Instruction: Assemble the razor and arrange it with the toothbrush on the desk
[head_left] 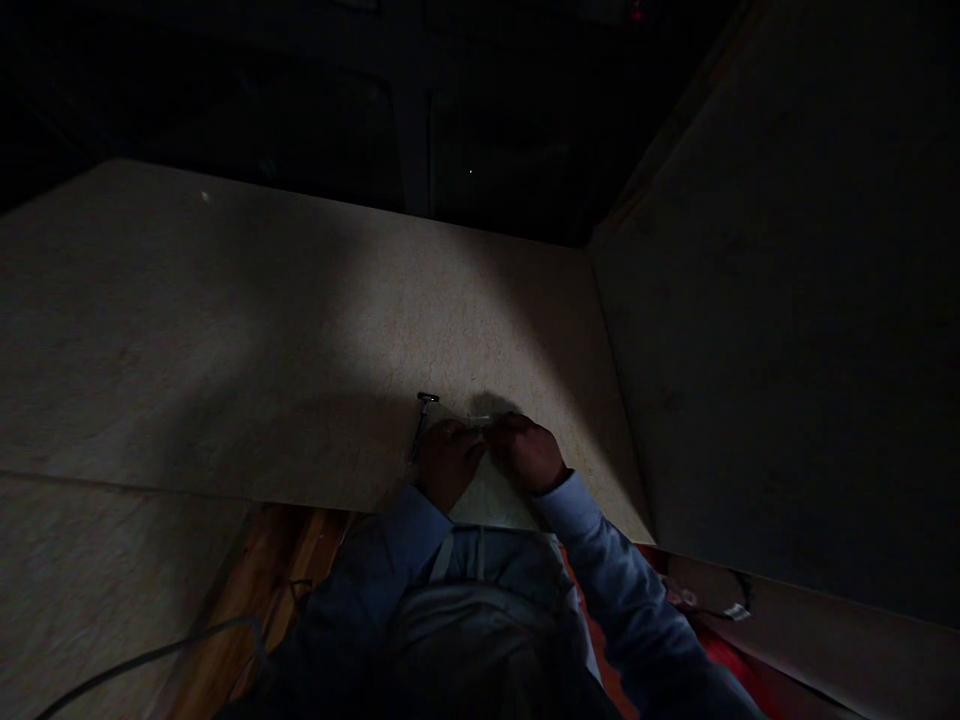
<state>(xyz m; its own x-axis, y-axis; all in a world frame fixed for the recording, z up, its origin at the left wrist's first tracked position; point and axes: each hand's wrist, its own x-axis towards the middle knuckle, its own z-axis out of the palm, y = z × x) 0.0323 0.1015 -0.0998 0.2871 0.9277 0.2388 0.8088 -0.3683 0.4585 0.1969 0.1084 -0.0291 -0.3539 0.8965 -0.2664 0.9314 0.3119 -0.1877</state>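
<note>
Blue sleeves, both hands' fingers (517,430) pinching something small, clear, razor-shaped tool (422,420), speckled slab (465,300)

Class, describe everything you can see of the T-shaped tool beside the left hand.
The T-shaped tool, which looks like a razor, has a short crosspiece and a slim, dark handle. Small bright glints suggest metal or glossy plastic. It lies on the pale, speckled surface, crosspiece at the far end, handle slanting back towards the person, just left of the left hand. Dim light hides finer detail, and whether the hand touches the handle cannot be told.
</note>
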